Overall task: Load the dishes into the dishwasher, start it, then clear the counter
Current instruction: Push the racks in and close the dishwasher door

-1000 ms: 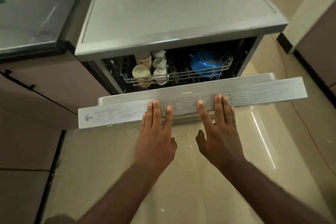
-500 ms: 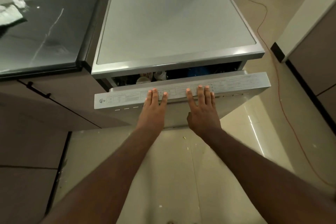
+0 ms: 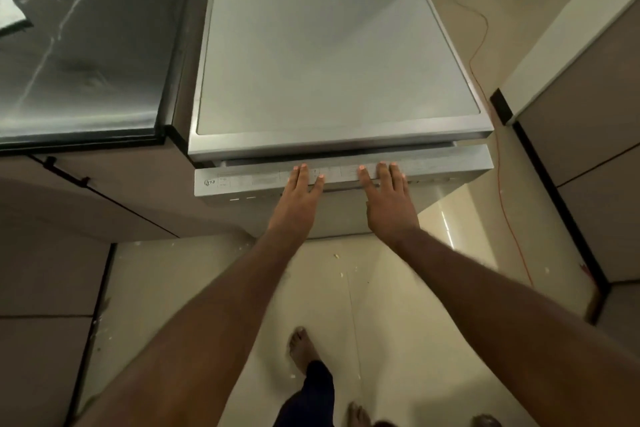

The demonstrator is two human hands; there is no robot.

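Cream-tiled kitchen floor [image 3: 381, 288], with a silver dishwasher [image 3: 332, 56] standing beside a dark glossy counter [image 3: 86, 56], its door [image 3: 446, 165] almost closed.
Only a narrow dark gap shows between the door's top edge and the machine's lid. The left hand [image 3: 299, 199] and right hand [image 3: 389, 205] lie side by side on the door's printed control strip, fingers straight and flat against it, gripping nothing. A crumpled white cloth [image 3: 10, 0] sits at the counter's far left corner. An orange cable [image 3: 502, 191] trails over the floor right of the machine. A bare foot [image 3: 301, 347] stands on crumb-flecked tiles below.
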